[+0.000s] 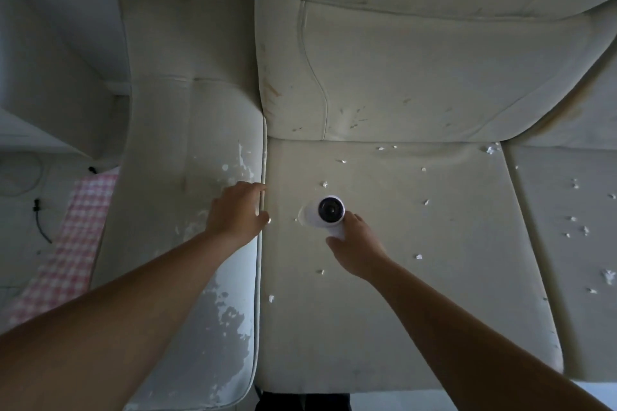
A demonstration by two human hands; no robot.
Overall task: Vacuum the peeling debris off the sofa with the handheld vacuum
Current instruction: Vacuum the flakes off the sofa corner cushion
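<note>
A beige sofa seat cushion (384, 310) lies below me, scattered with several small white peeling flakes (418, 256). My right hand (357, 250) is shut on the handle of a white handheld vacuum (329, 212), whose dark round end faces up at me and whose nozzle points down onto the cushion near the left seam. My left hand (238, 210) rests flat, fingers apart, on the inner edge of the sofa armrest (187, 150), holding nothing. The armrest cover is peeled in white patches (230, 314).
The back cushion (434, 77) rises behind the seat. A second seat cushion (574, 260) to the right carries more flakes. Left of the armrest lie a pink checked cloth (73, 243), a black cable (41, 220) and pale floor.
</note>
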